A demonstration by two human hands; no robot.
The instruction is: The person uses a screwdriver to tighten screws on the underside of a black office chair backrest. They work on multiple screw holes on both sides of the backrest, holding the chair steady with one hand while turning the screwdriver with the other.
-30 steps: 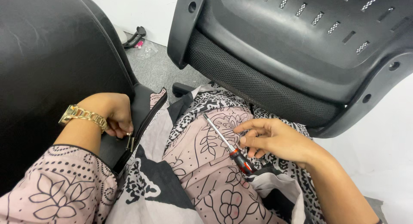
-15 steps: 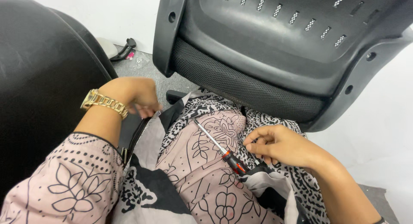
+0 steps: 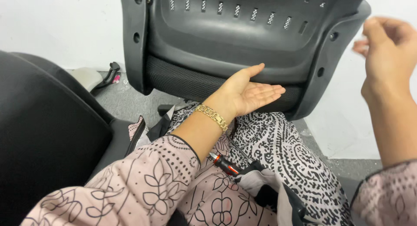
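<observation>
White wall behind; left hand (image 3: pixel 247 92) flat-open under chair back (image 3: pixel 243 39), right hand (image 3: pixel 384 48) loosely open, both grips empty.

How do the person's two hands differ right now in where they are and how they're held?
The left hand lies palm up, fingers stretched flat, under the lower edge of the grey chair back; the right hand is raised at the side, fingers loosely curled and blurred. The left wrist wears a gold bracelet; the right wrist is bare. Both are empty: the screwdriver lies on the patterned lap, and both arms wear pink patterned sleeves.
</observation>
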